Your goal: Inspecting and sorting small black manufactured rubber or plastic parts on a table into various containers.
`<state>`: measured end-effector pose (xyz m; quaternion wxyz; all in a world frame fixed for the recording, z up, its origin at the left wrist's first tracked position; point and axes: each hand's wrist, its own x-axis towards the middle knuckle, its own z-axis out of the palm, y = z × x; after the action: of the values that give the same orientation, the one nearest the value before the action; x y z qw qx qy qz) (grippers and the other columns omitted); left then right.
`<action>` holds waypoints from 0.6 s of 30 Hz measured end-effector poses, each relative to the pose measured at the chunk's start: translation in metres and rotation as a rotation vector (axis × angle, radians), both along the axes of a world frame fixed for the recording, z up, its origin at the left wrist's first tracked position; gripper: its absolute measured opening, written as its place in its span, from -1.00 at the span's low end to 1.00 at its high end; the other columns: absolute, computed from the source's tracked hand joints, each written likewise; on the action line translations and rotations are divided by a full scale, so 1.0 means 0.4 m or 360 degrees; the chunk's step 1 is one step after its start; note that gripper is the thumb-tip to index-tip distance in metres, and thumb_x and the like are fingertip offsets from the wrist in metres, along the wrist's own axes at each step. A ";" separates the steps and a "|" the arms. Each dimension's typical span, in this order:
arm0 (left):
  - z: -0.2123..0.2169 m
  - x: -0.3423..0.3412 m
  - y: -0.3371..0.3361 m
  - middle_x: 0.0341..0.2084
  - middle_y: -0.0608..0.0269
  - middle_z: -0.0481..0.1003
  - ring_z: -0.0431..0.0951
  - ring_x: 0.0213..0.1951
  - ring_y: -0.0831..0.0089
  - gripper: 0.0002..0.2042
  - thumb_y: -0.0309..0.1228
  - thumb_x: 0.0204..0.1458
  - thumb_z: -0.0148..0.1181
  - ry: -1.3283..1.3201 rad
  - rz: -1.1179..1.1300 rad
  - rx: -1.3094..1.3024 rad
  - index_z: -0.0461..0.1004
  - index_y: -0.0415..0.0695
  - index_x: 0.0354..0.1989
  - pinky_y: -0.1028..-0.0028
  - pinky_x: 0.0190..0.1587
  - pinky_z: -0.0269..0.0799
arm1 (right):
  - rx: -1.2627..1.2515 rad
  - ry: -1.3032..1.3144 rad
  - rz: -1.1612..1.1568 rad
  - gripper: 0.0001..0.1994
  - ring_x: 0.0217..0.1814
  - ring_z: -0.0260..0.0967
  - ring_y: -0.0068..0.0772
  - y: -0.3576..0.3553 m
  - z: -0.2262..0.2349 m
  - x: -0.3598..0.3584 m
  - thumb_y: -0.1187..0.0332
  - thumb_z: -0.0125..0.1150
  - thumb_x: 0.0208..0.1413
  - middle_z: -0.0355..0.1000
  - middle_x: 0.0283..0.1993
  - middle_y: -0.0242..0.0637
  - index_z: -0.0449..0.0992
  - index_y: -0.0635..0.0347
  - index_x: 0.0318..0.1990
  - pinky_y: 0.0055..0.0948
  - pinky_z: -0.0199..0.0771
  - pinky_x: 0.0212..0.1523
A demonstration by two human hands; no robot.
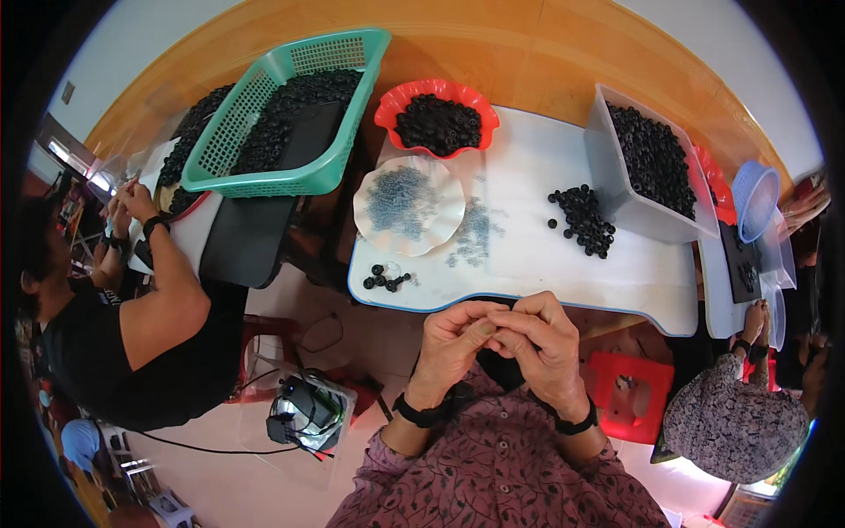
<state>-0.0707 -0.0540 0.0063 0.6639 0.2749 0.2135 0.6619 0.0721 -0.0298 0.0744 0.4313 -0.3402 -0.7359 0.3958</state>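
My left hand and my right hand meet just off the front edge of the white table. Thumbs and fingertips of both are pinched together; whatever lies between them is hidden or too small to name. Left of the hands, a few small round black parts lie by the table's edge. Beyond them is a white scalloped plate with many tiny bluish-grey pieces on it. More such pieces are scattered to its right. A loose pile of black parts lies farther right.
A red scalloped bowl and a translucent bin hold black parts at the back. A green basket stands back left. Co-workers sit at left and right. A red stool is below the table.
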 end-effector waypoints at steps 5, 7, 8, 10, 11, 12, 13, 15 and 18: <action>0.025 0.008 -0.026 -0.30 0.08 0.55 0.59 -0.38 0.47 -0.75 -0.48 0.17 0.14 0.0066 -0.0090 -0.0059 0.46 -0.40 -0.07 0.48 -0.28 0.62 | -0.0188 -0.0029 0.0032 -0.76 -0.38 0.40 -0.53 -0.008 0.002 0.036 0.62 0.29 -0.01 0.32 -0.28 -0.32 0.60 0.24 -0.15 -0.58 0.43 -0.41; 0.030 0.012 -0.033 -0.31 0.09 0.55 0.59 -0.40 0.47 -0.76 -0.48 0.17 0.14 0.0124 -0.0116 -0.0117 0.46 -0.40 -0.07 0.47 -0.28 0.63 | 0.0107 -0.0158 0.0060 -0.76 -0.38 0.39 -0.50 0.000 0.001 0.047 0.62 0.32 -0.05 0.35 -0.34 -0.32 0.61 0.21 -0.18 -0.55 0.42 -0.40; 0.031 0.016 -0.035 -0.32 0.09 0.55 0.59 -0.41 0.47 -0.76 -0.47 0.17 0.14 0.0138 -0.0125 -0.0156 0.47 -0.40 -0.08 0.46 -0.29 0.63 | 0.0109 -0.0149 0.0058 -0.76 -0.38 0.39 -0.50 0.000 0.001 0.054 0.62 0.32 -0.05 0.35 -0.34 -0.32 0.61 0.21 -0.18 -0.55 0.42 -0.40; 0.035 0.021 -0.039 -0.33 0.08 0.55 0.59 -0.42 0.47 -0.76 -0.47 0.17 0.14 0.0159 -0.0137 -0.0193 0.48 -0.40 -0.09 0.45 -0.30 0.64 | 0.0140 -0.0149 0.0059 -0.77 -0.40 0.39 -0.48 0.000 0.001 0.063 0.61 0.33 -0.08 0.38 -0.36 -0.33 0.62 0.20 -0.21 -0.54 0.41 -0.40; 0.039 0.024 -0.041 -0.33 0.07 0.55 0.58 -0.43 0.47 -0.77 -0.48 0.16 0.15 0.0140 -0.0146 -0.0211 0.48 -0.40 -0.10 0.44 -0.30 0.64 | 0.0141 -0.0141 0.0055 -0.77 -0.40 0.39 -0.48 -0.002 0.001 0.066 0.61 0.33 -0.08 0.38 -0.36 -0.33 0.62 0.20 -0.21 -0.54 0.41 -0.40; 0.043 0.028 -0.042 -0.33 0.07 0.55 0.58 -0.43 0.47 -0.78 -0.48 0.15 0.16 0.0118 -0.0157 -0.0231 0.49 -0.40 -0.11 0.44 -0.31 0.65 | 0.0131 -0.0164 0.0056 -0.79 -0.40 0.39 -0.49 -0.005 0.003 0.072 0.61 0.34 -0.08 0.38 -0.36 -0.32 0.61 0.22 -0.23 -0.54 0.41 -0.41; 0.044 0.029 -0.043 -0.33 0.07 0.55 0.58 -0.43 0.47 -0.78 -0.48 0.15 0.16 0.0123 -0.0162 -0.0231 0.49 -0.40 -0.11 0.44 -0.31 0.65 | 0.0120 -0.0188 0.0058 -0.80 -0.40 0.39 -0.49 -0.007 0.004 0.075 0.61 0.34 -0.08 0.39 -0.36 -0.32 0.61 0.24 -0.24 -0.53 0.41 -0.41; 0.044 0.032 -0.046 -0.33 0.06 0.56 0.58 -0.43 0.48 -0.79 -0.50 0.13 0.18 0.0135 -0.0130 -0.0196 0.50 -0.39 -0.13 0.43 -0.32 0.66 | 0.0114 -0.0158 0.0071 -0.82 -0.40 0.39 -0.49 -0.008 0.009 0.078 0.60 0.34 -0.07 0.39 -0.36 -0.31 0.60 0.26 -0.26 -0.53 0.41 -0.41; 0.038 0.028 -0.054 -0.27 -0.01 0.56 0.62 -0.36 0.37 -0.81 -0.54 0.14 0.14 0.0162 -0.0136 -0.0161 0.50 -0.39 -0.13 0.37 -0.34 0.67 | 0.0099 -0.0119 0.0083 -0.85 -0.40 0.39 -0.49 -0.016 0.010 0.079 0.60 0.33 -0.07 0.40 -0.37 -0.29 0.58 0.29 -0.29 -0.53 0.41 -0.41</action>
<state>-0.0596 -0.0756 0.0214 0.6927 0.2833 0.2683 0.6065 0.1036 -0.0363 0.0785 0.4034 -0.3219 -0.7720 0.3710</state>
